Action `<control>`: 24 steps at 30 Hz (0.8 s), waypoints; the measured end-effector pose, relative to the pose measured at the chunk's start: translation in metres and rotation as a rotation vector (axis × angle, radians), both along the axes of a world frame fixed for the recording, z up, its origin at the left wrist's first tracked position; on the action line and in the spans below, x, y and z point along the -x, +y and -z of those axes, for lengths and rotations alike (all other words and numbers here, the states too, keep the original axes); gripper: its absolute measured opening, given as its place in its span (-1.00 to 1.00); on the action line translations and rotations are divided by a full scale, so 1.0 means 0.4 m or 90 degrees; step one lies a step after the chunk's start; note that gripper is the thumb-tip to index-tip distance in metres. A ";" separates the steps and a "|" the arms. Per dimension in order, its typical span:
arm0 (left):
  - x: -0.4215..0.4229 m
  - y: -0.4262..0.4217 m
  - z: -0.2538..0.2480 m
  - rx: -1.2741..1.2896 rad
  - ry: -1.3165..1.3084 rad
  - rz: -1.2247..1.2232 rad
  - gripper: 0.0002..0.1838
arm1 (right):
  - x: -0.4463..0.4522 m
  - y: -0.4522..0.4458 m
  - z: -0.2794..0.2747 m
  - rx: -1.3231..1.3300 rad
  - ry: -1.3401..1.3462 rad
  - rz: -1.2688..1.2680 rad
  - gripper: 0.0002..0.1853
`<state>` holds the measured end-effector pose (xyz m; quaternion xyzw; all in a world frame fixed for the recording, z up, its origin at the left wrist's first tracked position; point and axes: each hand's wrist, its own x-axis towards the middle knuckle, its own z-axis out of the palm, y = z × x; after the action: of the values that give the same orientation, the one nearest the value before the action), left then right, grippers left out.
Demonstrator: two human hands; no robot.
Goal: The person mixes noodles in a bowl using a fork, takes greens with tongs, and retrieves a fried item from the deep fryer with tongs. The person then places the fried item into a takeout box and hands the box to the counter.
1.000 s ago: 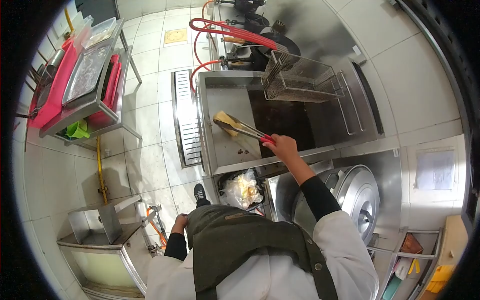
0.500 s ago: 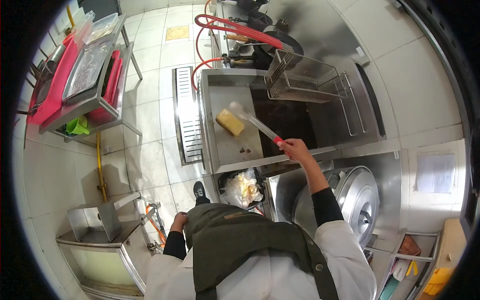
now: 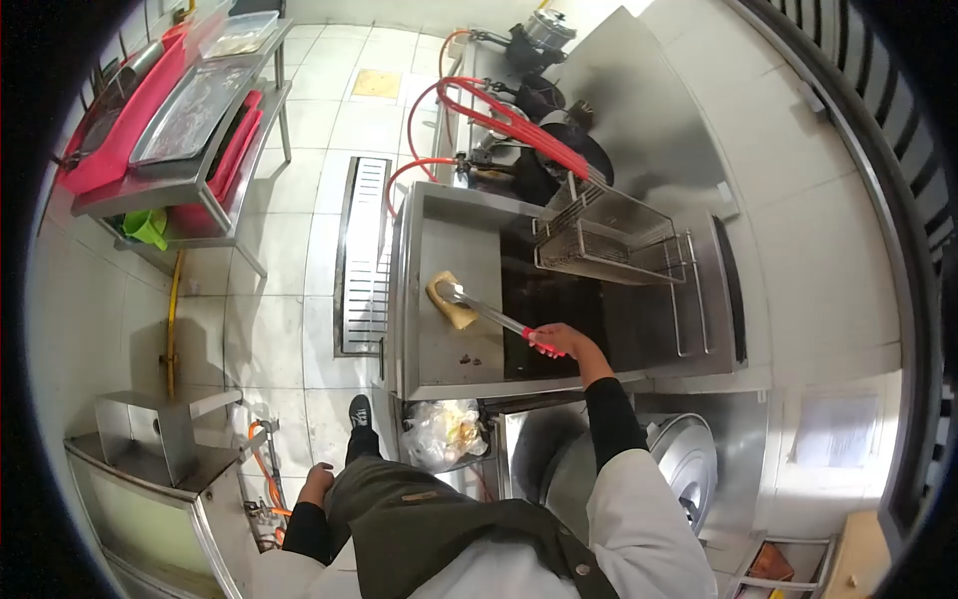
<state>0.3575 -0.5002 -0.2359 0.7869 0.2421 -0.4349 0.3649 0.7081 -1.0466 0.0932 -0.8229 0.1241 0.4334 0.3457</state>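
Note:
My right hand (image 3: 557, 340) is closed around the red handle of a pair of metal tongs (image 3: 498, 317). The pale tips of the tongs touch the top of a yellow-brown block (image 3: 456, 309), which looks like food or a sponge. It lies on the steel ledge (image 3: 434, 359) of the fryer, left of the dark well (image 3: 554, 299). My left hand (image 3: 317, 484) hangs low beside my apron, its fingers loosely bent and apart, with nothing seen in it.
A wire fry basket (image 3: 609, 240) with long red handles rests over the well's far side. Dark crumbs (image 3: 469, 359) lie on the ledge. Below stand a plastic-lined bin (image 3: 439, 431) and a large lidded pot (image 3: 684, 459). Pans (image 3: 574, 150) sit beyond; a tray table (image 3: 200, 110) stands left.
My right hand has brought the tongs down and left, so their tips now meet the block. The view has shifted with my head. My left hand still hangs at my side.

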 end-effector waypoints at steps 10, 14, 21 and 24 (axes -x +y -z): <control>0.111 0.049 0.034 0.000 -0.018 0.071 -0.60 | -0.008 -0.014 0.065 -0.062 0.018 0.083 -0.60; 0.082 0.039 0.022 -0.014 0.007 0.052 -0.61 | 0.000 -0.028 0.057 -0.134 -0.019 0.109 -0.63; -0.011 -0.034 -0.028 0.018 -0.070 0.034 -0.63 | -0.011 -0.007 0.059 -0.172 -0.034 0.141 -0.63; -0.032 -0.053 -0.061 0.017 -0.077 0.014 -0.63 | -0.027 0.010 0.056 -0.115 -0.019 0.119 -0.62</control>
<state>0.3704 -0.5216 -0.2116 0.8094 0.2051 -0.3940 0.3842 0.7188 -1.0425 0.0707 -0.7795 0.1555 0.3963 0.4595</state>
